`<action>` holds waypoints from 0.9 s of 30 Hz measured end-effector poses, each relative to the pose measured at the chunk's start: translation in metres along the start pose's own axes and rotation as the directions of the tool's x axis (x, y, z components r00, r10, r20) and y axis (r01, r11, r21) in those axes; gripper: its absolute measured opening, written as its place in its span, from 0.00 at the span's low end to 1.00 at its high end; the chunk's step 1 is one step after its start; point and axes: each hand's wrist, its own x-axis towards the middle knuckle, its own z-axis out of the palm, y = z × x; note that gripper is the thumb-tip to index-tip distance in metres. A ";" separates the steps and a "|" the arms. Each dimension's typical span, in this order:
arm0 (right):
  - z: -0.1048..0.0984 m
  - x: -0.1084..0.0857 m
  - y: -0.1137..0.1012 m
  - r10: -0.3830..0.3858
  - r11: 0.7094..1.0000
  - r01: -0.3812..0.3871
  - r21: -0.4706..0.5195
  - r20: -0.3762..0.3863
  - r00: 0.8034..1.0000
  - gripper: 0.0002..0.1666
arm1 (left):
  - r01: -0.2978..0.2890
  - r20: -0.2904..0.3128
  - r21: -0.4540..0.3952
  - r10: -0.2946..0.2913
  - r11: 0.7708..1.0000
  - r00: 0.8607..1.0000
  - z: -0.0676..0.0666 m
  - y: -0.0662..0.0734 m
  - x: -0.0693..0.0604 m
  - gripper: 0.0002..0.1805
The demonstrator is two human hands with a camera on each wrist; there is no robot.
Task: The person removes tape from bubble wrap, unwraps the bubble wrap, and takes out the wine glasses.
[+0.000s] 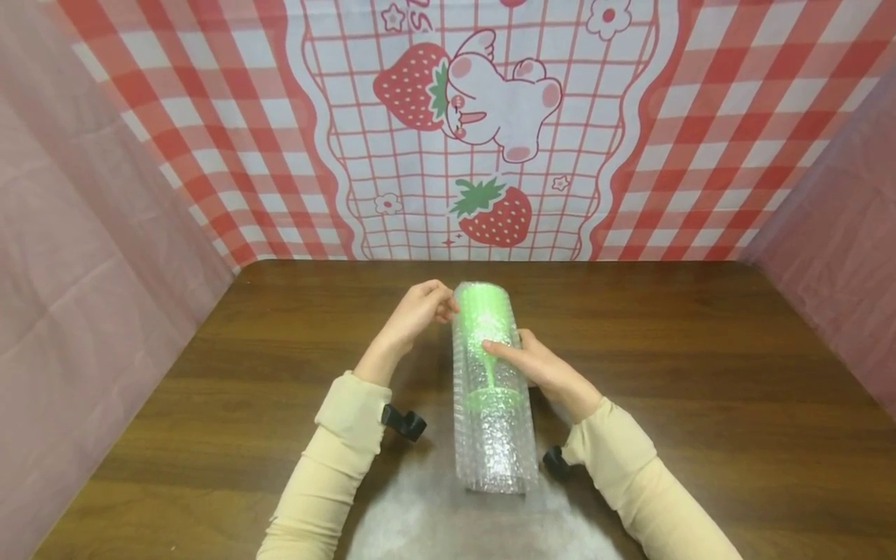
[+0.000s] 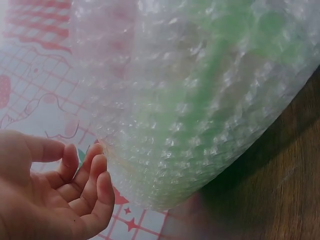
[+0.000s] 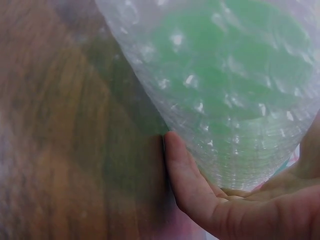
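Observation:
A bright green goblet-shaped object (image 1: 484,319), with a cup, a thin stem and a round foot, shows through a roll of clear bubble wrap (image 1: 493,459). My right hand (image 1: 542,364) grips the roll from the right, thumb across the top and fingers along the far side and underneath. Against the roll's upper left edge, my left hand (image 1: 423,309) has its fingers loosely bent. In the left wrist view its fingertips (image 2: 100,150) touch or nearly touch the wrap. The right wrist view shows the right fingers (image 3: 187,175) against the wrapped surface.
A brown wooden table (image 1: 686,342) lies under the hands. A pale translucent sheet (image 1: 427,513) or glare covers its front middle. Behind stands a red-checked cloth (image 1: 728,117) with strawberries, and pink cloths (image 1: 105,194) hang at both sides.

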 end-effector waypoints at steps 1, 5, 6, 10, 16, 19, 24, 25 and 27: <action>-0.001 0.003 0.004 -0.005 1.000 0.005 0.002 0.000 1.000 0.43 | -0.002 -0.004 0.008 0.002 1.000 1.000 0.002 0.000 0.001 0.09; -0.002 0.004 0.006 -0.023 1.000 0.023 0.014 0.018 1.000 0.39 | -0.006 -0.014 0.026 0.007 1.000 1.000 0.006 -0.001 0.002 0.10; -0.002 0.004 0.007 -0.020 1.000 0.019 0.017 0.015 1.000 0.38 | -0.006 -0.023 0.032 0.007 0.999 1.000 0.007 -0.002 0.002 0.10; -0.003 0.003 0.009 0.000 1.000 0.000 0.020 0.010 1.000 0.41 | 0.010 -0.099 0.055 -0.005 0.998 0.995 0.010 -0.003 0.005 0.11; -0.006 0.003 0.006 -0.003 1.000 0.003 0.008 0.012 1.000 0.46 | 0.024 -0.121 0.163 -0.004 0.986 0.993 0.018 0.001 0.015 0.28; -0.007 0.003 0.006 -0.011 1.000 0.011 0.001 0.025 1.000 0.45 | 0.035 -0.079 0.160 -0.022 0.987 0.997 0.019 -0.001 0.021 0.32; -0.006 0.005 0.005 -0.027 1.000 0.027 0.002 0.047 0.999 0.43 | 0.086 -0.028 0.123 -0.083 0.989 0.996 0.019 -0.013 0.026 0.28; -0.006 0.005 0.005 -0.035 0.999 0.035 0.010 0.062 0.997 0.42 | 0.098 -0.027 0.110 -0.095 0.989 0.995 0.019 -0.016 0.026 0.27; -0.006 0.004 0.004 -0.047 0.999 0.045 0.021 0.077 0.996 0.40 | 0.112 -0.036 0.080 -0.109 0.990 0.993 0.019 -0.020 0.025 0.24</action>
